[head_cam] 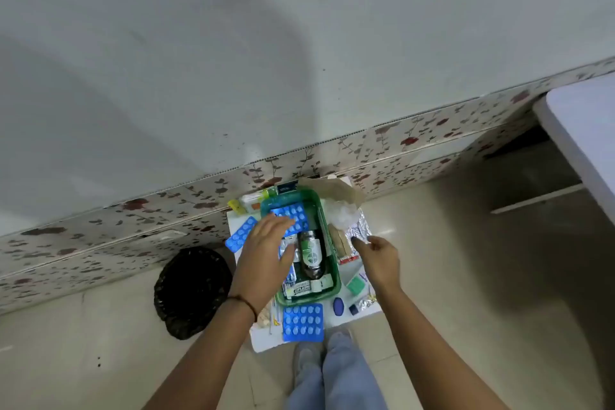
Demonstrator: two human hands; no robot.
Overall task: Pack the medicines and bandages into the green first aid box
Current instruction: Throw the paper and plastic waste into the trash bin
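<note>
The green first aid box (332, 280) sits open on a small white table (366, 309). Inside lie a dark bottle (310, 255), a blue blister strip (293, 215) at the far end and a silver strip under my palm. My left hand (264, 251) lies flat over the box's left side, fingers spread on the blue strip. My right hand (379, 258) hovers right of the box, fingers loosely curled and touching a silver foil strip (357, 230). Two more blue blister strips lie outside: one at the near edge (303, 321), one at the left (241, 233).
A bandage roll (339, 243), a green packet (355, 285), a blue oval item (338, 305), a brown paper bag (336, 191) and clear plastic crowd the table. A black bin (191, 293) stands on the floor at left. A floral-tiled wall runs behind; my legs are below.
</note>
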